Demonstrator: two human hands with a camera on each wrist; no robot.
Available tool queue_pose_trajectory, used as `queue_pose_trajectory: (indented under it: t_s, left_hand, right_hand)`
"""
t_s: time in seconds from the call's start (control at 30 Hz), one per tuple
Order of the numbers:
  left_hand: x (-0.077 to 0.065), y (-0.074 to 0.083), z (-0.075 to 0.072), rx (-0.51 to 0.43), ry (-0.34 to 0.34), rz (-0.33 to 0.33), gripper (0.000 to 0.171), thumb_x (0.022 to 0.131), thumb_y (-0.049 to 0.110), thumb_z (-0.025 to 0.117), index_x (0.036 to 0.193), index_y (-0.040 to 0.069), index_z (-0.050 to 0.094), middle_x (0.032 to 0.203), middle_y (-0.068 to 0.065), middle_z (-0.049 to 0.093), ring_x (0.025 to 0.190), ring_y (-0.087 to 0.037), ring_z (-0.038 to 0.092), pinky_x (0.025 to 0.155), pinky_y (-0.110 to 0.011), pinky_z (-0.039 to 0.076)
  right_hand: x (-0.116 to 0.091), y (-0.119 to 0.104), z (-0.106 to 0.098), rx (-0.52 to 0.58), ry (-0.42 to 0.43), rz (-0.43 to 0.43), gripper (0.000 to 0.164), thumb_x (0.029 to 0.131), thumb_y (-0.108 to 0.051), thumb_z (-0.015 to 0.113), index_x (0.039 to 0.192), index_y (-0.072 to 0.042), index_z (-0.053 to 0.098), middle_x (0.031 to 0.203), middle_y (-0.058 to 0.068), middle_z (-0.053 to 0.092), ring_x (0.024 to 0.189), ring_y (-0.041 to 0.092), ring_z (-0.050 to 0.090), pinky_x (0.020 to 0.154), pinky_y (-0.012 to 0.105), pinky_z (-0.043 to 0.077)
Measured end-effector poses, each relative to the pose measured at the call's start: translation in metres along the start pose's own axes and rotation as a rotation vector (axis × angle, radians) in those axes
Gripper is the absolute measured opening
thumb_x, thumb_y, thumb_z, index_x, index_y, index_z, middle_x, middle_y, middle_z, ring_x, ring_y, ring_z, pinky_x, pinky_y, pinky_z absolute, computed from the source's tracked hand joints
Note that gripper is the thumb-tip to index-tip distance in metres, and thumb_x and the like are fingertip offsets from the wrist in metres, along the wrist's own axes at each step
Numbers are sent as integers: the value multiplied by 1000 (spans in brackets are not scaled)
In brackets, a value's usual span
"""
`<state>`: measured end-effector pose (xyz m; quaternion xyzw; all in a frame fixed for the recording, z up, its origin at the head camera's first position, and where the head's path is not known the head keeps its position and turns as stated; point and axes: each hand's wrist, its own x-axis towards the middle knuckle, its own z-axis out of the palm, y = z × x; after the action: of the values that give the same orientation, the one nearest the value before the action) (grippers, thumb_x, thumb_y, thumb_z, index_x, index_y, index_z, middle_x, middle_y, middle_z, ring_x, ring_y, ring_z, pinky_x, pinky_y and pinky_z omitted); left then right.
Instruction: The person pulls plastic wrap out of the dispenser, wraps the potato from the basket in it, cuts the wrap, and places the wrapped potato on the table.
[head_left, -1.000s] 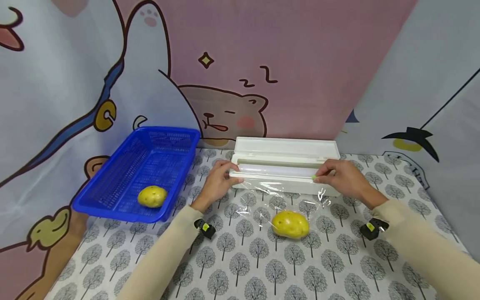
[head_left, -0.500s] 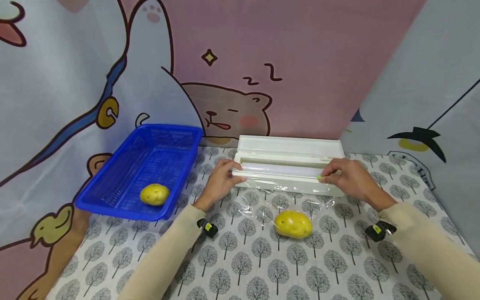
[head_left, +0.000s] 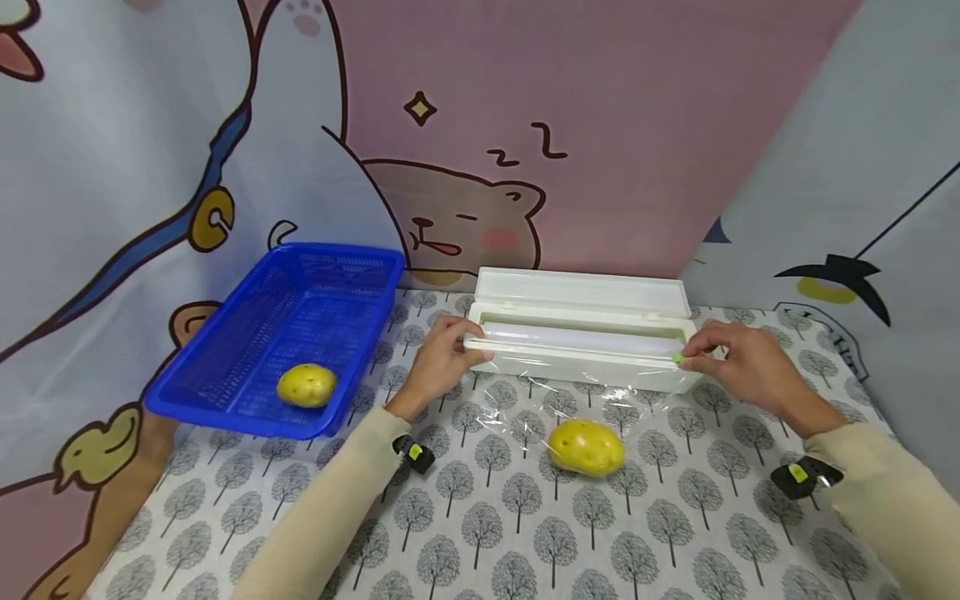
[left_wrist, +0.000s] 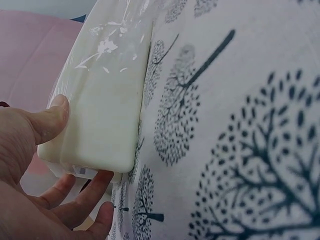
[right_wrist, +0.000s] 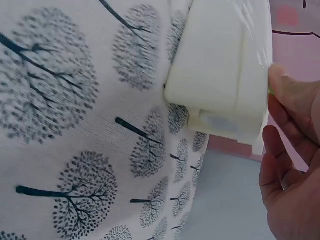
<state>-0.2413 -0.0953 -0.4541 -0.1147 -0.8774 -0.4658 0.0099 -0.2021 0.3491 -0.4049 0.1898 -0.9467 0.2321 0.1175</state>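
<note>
White box (head_left: 600, 375) with raised lid (head_left: 581, 289), standing at the far side of the tree-print worktop (head_left: 555, 575). A pale roll (head_left: 585, 337) lies lengthwise inside. The left hand (head_left: 438, 360) grasps the box's left end, its thumb pressed on the near wall, as the left wrist view shows. The right hand (head_left: 746, 371) pinches a small green tab (head_left: 678, 358) between thumb and forefinger at the right end of the box's near edge; its other fingers lie off the box. Clear film (head_left: 504, 400) passes over the near wall and spreads onto the worktop toward a yellow potato (head_left: 586, 447), which lies near the box, between the two forearms; whether film and potato touch cannot be told. At left, a blue basket (head_left: 315, 321) contains a second potato (head_left: 307, 385) at its near right corner. A cartoon-printed backdrop (head_left: 637, 125) rises behind.
</note>
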Motion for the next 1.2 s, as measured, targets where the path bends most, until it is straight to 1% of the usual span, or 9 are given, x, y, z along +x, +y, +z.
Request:
queue_pose_trajectory:
  t_s: [0.07,0.23,0.47,0.63,0.77,0.9,1.03,1.1,1.2]
  left_hand:
    - [0,0,-1,-3,6,-6,25,97,25,88,118,20,75,150,-9,53,111,-29,71,83,-42,63]
    - [0,2,-1,-13,-11,-1,26,98,25,87,119,19,75,152,-10,52,111,-30,70,83,-42,63]
    - [1,4,1,-6,-18,-5,26,98,27,87,119,21,74,152,-7,52,112,-29,69,85,-41,63]
    - [1,3,1,-4,-15,1,24,99,25,86,119,19,74,151,-9,52,110,-30,71,84,-42,63]
    - [1,1,1,-2,-12,1,25,99,25,86,119,18,74,151,-10,52,109,-30,71,83,-42,63]
    - [0,1,1,-10,-18,-2,25,99,24,86,119,18,74,152,-11,52,110,-31,72,82,-41,63]
    - [1,2,0,-13,-25,-2,25,99,24,86,120,17,74,152,-12,52,110,-32,71,83,-43,63]
    - [1,2,0,-10,-26,2,25,99,24,86,120,17,74,151,-12,52,110,-33,71,83,-44,63]
    - [1,3,-2,-9,-26,9,25,99,23,86,120,16,74,150,-13,52,110,-33,72,83,-44,63]
  right_hand:
    - [-2,4,-1,-7,24,-29,15,89,-4,91,94,-15,82,96,-2,76,73,10,60,58,30,46]
    - [-6,9,1,-9,90,-101,22,83,0,94,92,-16,81,101,-1,75,77,3,60,62,23,48]
    - [-14,19,-4,-47,78,-43,21,87,-2,92,93,-18,80,109,2,74,77,6,55,62,25,46]
    - [-19,26,-5,-44,102,-50,23,84,4,92,94,-13,80,109,5,73,84,10,59,64,18,44]
    - [-19,29,-3,-7,103,-61,24,84,6,92,96,-12,81,107,5,73,85,2,59,65,15,45]
    - [-22,29,0,24,93,-17,20,88,4,89,99,-11,81,103,4,72,85,-3,57,66,13,47]
    - [-25,25,0,65,76,100,12,96,-5,86,106,-9,81,101,6,73,87,-1,57,67,17,48]
    - [-26,22,1,92,60,179,11,101,-12,83,111,-8,80,105,10,74,91,4,59,67,22,50]
    - [-28,16,2,132,33,291,20,106,-25,79,118,-9,78,115,14,74,98,14,60,68,30,50]
